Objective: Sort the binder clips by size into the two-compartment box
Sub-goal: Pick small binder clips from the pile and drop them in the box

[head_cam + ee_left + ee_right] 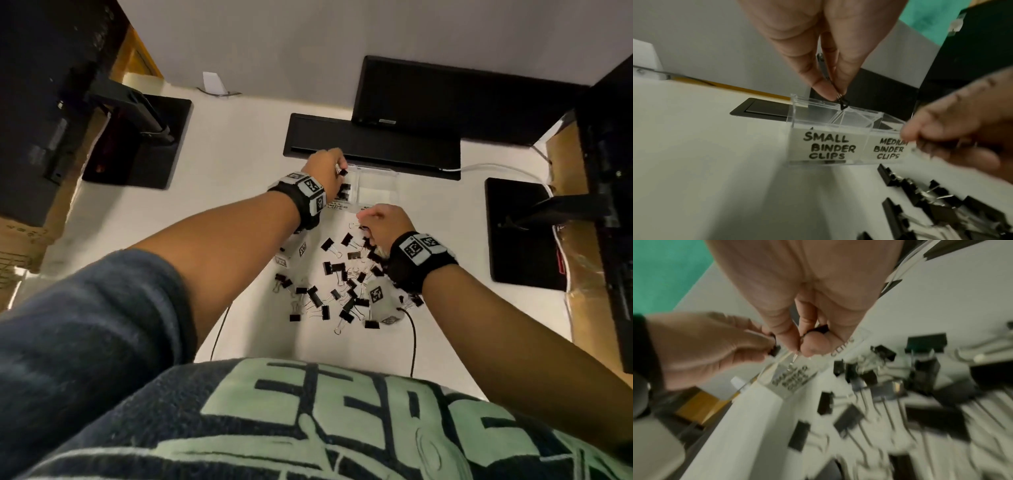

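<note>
Clear plastic makes up the two-compartment box, which sits on the white table at about 12 o'clock from the person. Its front has two labels. One says "SMALL BINDER CLIPS" and the other says "MEDIUM BINDER CLIPS".

The left hand is above the small side of the box. Its fingers pinch a small black clip by its wire handles. The clip hangs just over the top edge of the box, near the wall between the two parts. Some black clips already lie in the small side.

The right hand is just in front of the box, at about 1 o'clock from the pile. Its fingers are curled around another black clip.

A pile of loose binder clips is spread on the table between the box and the person. Some are bigger and some are smaller.

A black keyboard lies behind the box.
</note>
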{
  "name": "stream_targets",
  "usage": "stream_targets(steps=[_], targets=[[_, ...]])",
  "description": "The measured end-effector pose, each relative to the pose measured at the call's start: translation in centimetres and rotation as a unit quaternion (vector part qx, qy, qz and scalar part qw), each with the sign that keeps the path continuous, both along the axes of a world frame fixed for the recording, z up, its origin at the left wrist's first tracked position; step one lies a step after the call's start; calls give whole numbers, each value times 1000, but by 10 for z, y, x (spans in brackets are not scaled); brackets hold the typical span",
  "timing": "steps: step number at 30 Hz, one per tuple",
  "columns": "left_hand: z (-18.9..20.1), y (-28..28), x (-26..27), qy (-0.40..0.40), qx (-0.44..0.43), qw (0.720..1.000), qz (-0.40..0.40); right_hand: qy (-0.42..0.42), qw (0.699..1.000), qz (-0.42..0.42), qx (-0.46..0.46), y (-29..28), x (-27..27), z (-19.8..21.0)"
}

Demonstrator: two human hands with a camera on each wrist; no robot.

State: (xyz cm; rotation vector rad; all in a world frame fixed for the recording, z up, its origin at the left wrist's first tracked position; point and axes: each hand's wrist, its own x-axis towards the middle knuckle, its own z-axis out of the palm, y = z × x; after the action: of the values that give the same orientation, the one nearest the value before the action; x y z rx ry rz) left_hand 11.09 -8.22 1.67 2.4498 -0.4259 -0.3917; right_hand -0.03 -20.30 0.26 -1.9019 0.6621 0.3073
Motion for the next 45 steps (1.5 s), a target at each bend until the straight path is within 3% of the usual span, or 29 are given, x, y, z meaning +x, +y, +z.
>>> stream_targets(steps=[4, 8, 14, 17, 21, 27, 32, 35, 42, 45], targets=[[-12, -6, 5, -8, 61, 998, -22, -18, 1000, -23, -1, -18, 21, 14], [-15, -1, 3, 0, 87, 995, -42, -32, 998, 10, -60, -18, 46, 14], [-6, 45, -18, -15, 1, 1000, -6, -57, 972, 125, -190, 9, 72, 14], [-20, 83, -48, 36, 12, 999, 13, -47, 950, 187, -245, 23, 81, 15], [-41, 125, -91, 110, 87, 990, -31, -46, 918, 262, -295, 35, 84, 9], [-49, 144, -117, 154, 105, 981, -50, -60, 914, 275, -293, 38, 81, 0], [-52, 142, -124, 137, 105, 983, -67, -85, 909, 269, -306, 49, 60, 4], [-52, 140, -124, 125, 109, 984, -68, -84, 903, 315, -281, 67, 28, 7], [-49, 140, -121, 110, 107, 987, -37, -51, 829, 483, -277, 100, -43, -19], [-50, 142, -121, 118, 87, 989, -19, -35, 823, 488, -289, 104, -53, -29]])
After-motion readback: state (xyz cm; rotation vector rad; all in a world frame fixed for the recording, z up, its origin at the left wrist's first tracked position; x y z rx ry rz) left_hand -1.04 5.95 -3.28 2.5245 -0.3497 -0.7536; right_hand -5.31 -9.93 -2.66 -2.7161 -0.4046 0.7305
